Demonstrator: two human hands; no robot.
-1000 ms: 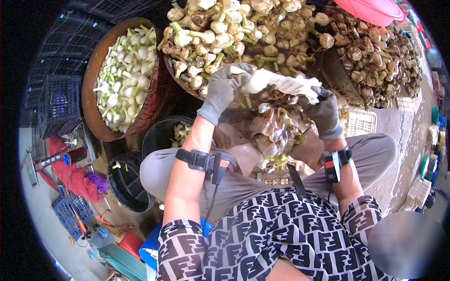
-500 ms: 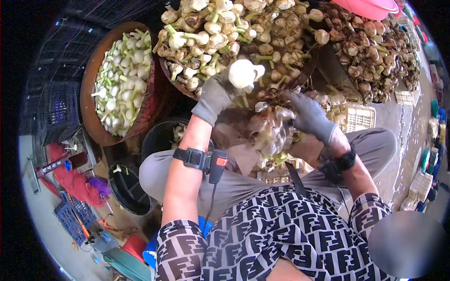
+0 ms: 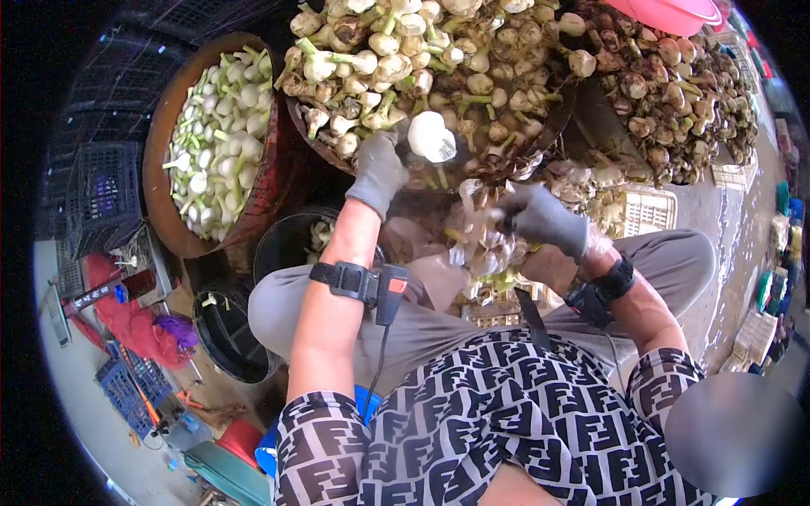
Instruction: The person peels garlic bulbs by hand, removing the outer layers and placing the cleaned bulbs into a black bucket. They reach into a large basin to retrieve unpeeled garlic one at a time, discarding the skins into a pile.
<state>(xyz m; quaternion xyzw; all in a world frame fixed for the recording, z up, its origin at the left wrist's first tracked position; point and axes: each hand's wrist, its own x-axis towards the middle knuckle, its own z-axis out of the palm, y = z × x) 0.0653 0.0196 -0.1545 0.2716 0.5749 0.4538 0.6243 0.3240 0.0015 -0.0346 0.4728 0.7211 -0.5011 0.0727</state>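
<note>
My left hand [image 3: 379, 166], in a grey glove, grips a white garlic bulb [image 3: 431, 137] at the near rim of a wide tub [image 3: 314, 150]. Muddy, stalked garlic bulbs [image 3: 390, 66] are piled in that tub, with brownish water showing among them. To the right, my gloved right hand [image 3: 550, 223] is curled closed above a heap of garlic skins [image 3: 483, 229] between my legs. Whatever its fingers may hold is hidden. The two hands are apart.
On the left stands a rusty drum [image 3: 158, 181] of cleaned garlic [image 3: 221, 143]. Dark buckets [image 3: 272, 244] sit by my knee. Unwashed garlic [image 3: 675, 101] is heaped at the right, below a pink basin [image 3: 671, 13]. A cream crate [image 3: 650, 211] lies beyond my right hand.
My left hand has shifted slightly left and turned the garlic bulb. My right hand has moved a little left and down over the skins, its fingers more curled.
</note>
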